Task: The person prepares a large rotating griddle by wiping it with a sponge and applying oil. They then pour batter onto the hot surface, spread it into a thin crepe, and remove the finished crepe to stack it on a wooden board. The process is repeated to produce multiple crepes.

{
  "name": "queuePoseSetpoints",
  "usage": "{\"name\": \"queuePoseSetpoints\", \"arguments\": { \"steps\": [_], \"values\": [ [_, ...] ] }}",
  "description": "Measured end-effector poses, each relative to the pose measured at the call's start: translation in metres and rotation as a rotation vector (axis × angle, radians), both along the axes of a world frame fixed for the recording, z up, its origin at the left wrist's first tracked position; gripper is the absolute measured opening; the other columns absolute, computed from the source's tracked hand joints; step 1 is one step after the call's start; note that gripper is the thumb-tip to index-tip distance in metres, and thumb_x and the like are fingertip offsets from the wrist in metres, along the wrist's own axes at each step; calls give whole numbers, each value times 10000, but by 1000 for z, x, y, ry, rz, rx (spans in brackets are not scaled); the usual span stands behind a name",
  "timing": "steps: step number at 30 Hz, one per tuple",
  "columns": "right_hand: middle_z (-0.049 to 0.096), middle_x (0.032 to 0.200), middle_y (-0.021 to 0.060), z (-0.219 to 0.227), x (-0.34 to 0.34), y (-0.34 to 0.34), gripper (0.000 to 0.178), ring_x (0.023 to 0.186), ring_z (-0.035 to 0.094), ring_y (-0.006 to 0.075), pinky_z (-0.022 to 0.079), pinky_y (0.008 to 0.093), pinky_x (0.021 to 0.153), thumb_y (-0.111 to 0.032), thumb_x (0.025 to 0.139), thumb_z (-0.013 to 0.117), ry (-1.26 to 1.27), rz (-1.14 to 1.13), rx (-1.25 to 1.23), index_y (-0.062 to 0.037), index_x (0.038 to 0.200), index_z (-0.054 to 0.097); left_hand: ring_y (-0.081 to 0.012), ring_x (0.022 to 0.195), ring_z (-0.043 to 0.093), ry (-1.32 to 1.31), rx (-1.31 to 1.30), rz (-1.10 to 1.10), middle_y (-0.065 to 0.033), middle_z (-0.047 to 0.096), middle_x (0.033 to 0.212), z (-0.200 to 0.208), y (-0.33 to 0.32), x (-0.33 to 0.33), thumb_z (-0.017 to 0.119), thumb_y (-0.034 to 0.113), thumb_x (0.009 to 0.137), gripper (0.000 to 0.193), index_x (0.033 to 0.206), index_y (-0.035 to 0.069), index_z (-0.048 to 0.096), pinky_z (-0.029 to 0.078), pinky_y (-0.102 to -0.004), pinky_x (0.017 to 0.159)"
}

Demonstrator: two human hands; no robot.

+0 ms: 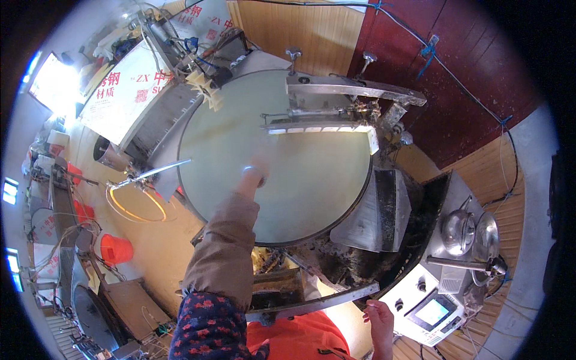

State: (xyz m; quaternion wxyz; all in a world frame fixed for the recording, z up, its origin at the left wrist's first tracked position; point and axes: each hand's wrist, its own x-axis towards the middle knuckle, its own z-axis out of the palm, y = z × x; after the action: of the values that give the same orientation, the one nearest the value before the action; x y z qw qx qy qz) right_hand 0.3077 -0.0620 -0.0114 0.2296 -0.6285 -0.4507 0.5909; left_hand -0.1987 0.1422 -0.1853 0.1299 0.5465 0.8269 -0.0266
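Note:
A large round pale-green griddle plate (234, 132) with a dark rim fills the middle. Over it stretches my left arm, in a brown sleeve above a navy floral cuff. My left hand (258, 167) is low over the plate's centre, its fingers smeared by motion; touching or hovering, I cannot tell. At the lower right, beside the end of a curved metal rail (336, 300), is my right hand (379, 321). Its fingers are curled together, and what they hold, if anything, does not show. A metal arm with a long white-edged scraper bar (324, 128) crosses the plate's far right part.
A thin metal rod (159, 170) with a yellow hose (138, 211) reaches the plate's left edge. At the right are a steel kettle (458, 231) and a white control box (420, 312) with a lit screen. A red bucket (116, 249) stands on the floor at left.

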Motion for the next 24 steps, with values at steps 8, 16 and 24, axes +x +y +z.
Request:
{"name": "queuePoseSetpoints", "arguments": {
  "steps": [8, 16, 24],
  "values": [
    [602, 776, 52, 0, 5, -5, 157, 664, 562, 110, 455, 223, 585, -107, 892, 543, 24, -29, -23, -8, 1009, 575, -274, 899, 622, -332, -68, 139, -175, 642, 910, 29, -16, 18, 512, 104, 817, 195, 948, 26, 634, 507, -387, 748],
    [600, 782, 45, 0, 7, -7, 162, 670, 560, 107, 457, 220, 595, -96, 890, 534, 49, -38, -19, -1, 1015, 573, -253, 904, 627, 120, 139, -95, -158, 656, 929, 5, 5, 6, 588, 167, 782, 157, 842, 65, 690, 498, -386, 768],
    [601, 778, 45, 0, 9, -6, 162, 671, 563, 108, 461, 221, 595, -84, 885, 531, 41, -31, -4, 6, 1013, 573, -308, 843, 638, -13, -71, -19, -180, 646, 926, -41, 22, -18, 554, 143, 790, 189, 914, 36, 649, 517, -418, 713]
  ]
}}
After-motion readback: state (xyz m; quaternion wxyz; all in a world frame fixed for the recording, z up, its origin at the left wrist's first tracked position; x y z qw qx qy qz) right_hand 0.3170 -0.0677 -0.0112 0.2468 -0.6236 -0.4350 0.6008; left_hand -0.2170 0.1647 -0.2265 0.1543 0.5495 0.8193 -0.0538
